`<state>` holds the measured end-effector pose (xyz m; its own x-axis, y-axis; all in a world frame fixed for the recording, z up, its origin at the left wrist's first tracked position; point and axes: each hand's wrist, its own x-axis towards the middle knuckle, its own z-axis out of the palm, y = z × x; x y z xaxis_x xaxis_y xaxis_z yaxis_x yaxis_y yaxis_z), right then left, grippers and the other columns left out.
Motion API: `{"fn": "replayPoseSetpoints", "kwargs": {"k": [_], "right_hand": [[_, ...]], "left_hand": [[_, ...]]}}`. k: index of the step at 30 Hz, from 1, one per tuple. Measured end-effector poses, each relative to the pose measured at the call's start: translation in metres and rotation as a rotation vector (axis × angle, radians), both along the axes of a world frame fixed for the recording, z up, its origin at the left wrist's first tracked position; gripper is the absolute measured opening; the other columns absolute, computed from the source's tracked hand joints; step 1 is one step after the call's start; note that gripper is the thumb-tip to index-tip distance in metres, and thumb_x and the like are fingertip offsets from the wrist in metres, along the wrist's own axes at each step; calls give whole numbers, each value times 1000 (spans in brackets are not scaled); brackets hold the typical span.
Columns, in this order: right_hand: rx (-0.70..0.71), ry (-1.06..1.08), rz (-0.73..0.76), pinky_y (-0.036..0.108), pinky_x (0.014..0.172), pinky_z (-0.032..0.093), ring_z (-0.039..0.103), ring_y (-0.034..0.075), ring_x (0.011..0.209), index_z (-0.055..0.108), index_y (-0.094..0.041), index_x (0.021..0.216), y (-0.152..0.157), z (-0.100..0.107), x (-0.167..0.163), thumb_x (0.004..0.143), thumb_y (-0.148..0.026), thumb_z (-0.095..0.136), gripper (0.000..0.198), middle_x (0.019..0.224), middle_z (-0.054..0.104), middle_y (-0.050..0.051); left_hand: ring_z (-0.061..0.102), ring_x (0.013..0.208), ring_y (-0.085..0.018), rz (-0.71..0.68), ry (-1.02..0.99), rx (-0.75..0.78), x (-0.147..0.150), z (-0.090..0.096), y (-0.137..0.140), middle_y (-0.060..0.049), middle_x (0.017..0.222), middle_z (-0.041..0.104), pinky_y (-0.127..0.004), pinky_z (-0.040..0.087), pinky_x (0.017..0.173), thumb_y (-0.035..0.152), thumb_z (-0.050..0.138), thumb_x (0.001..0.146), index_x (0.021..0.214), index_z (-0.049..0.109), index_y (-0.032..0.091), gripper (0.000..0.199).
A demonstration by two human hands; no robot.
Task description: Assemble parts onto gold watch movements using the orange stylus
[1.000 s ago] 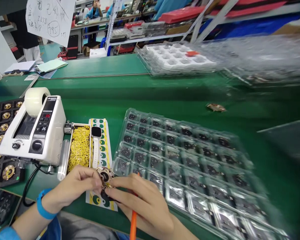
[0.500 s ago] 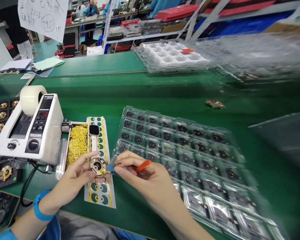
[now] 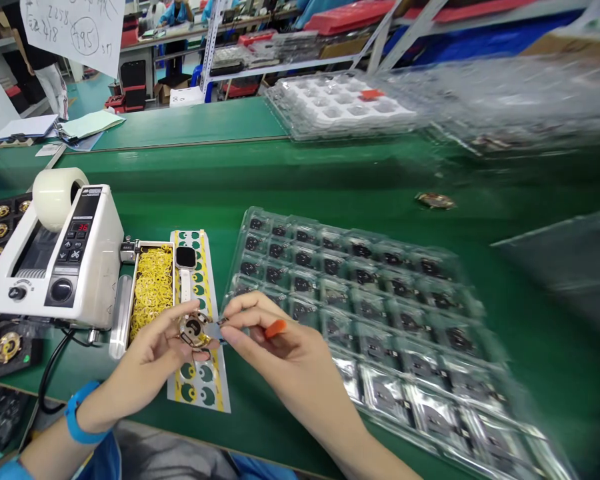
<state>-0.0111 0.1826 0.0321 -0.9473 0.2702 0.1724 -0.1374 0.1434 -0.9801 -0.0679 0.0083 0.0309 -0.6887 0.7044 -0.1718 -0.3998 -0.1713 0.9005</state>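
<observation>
My left hand (image 3: 153, 357) grips a round gold-rimmed watch part (image 3: 195, 329) by its edge, with a dark centre facing up. At the part's right edge, my right hand (image 3: 275, 353) pinches a small bluish strip (image 3: 213, 330) that reaches the part; whether it is joined to it I cannot tell. An orange-tipped tool (image 3: 275, 328) is also tucked in the fingers of my right hand, most of it hidden. Beneath the hands lies a white sheet of yellow-and-green round stickers (image 3: 199, 393). A white-strapped smartwatch (image 3: 185, 257) rests on that sheet.
A white tape dispenser (image 3: 97, 267) stands at left, beside a box of yellow rings (image 3: 153, 287). Black trays of gold round parts (image 3: 7, 348) lie at far left. To the right, clear trays of dark parts (image 3: 363, 277) cover the green bench (image 3: 180, 180). One loose part (image 3: 435, 201) lies behind.
The camera view has shifted slightly. My right fingers have turned a little and the orange tool shows less. Both hands keep their hold at the watch part.
</observation>
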Motion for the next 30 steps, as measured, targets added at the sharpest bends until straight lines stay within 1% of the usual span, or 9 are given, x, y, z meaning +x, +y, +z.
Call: {"fn": "replayPoseSetpoints", "kwargs": {"k": [2,4,11,14,17,21,23,28,30], "right_hand": [[-15,-38,-1,25,54,44,56,19,72,66,-21,66,2,-2,-1,83,-42,70,28,86,57,6],[-29,-48,11,25,54,43,56,18,72,66,-21,65,1,-4,-2,83,-38,69,25,87,57,6],[27,-28,75,25,59,46,58,18,73,67,-21,68,-3,0,-2,85,-26,61,19,86,59,5],[52,-28,83,24,57,45,58,16,71,68,-21,68,-3,1,-2,85,-24,60,19,84,60,3],[85,-12,54,22,55,44,57,14,68,67,-21,68,-4,-2,-2,85,-21,59,19,82,61,2],[105,21,31,21,56,46,60,15,72,67,-21,68,-6,-5,-2,83,-19,60,17,85,63,3],[106,8,45,22,56,47,60,15,72,68,-21,69,-5,-4,-3,83,-20,60,17,86,64,3],[121,-16,69,24,57,47,58,15,68,69,-22,69,-1,0,-4,84,-22,60,17,85,64,3],[140,-7,58,24,55,45,58,15,68,68,-22,69,-2,-2,-4,84,-20,59,18,84,64,3]], "left_hand": [[66,101,-17,-39,-5,48,0,-1,0,-2,118,66,-32,53,95,26,63,91,128,60,43,40],[64,102,-16,-57,-4,46,1,-1,0,0,115,67,-31,52,97,26,63,91,126,60,44,40],[61,99,-13,-67,-27,27,1,-1,2,0,100,67,-26,52,94,26,67,89,123,64,40,37],[62,98,-12,-79,-26,35,2,0,2,0,102,68,-25,52,94,25,67,89,123,65,39,37],[62,99,-12,-84,-27,34,2,0,3,-1,103,69,-24,51,94,25,66,89,123,65,39,36],[61,100,-12,-83,-21,26,2,0,3,0,106,68,-23,51,94,25,67,89,121,65,39,36],[62,97,-11,-82,-20,22,2,0,3,0,102,68,-23,51,94,25,67,88,121,66,39,35],[57,73,-8,-62,-10,13,2,-1,3,3,79,62,-27,53,92,24,68,88,121,67,36,36],[58,74,-9,-58,-6,23,1,-1,3,3,78,62,-29,53,92,22,68,87,121,67,34,36]]}}
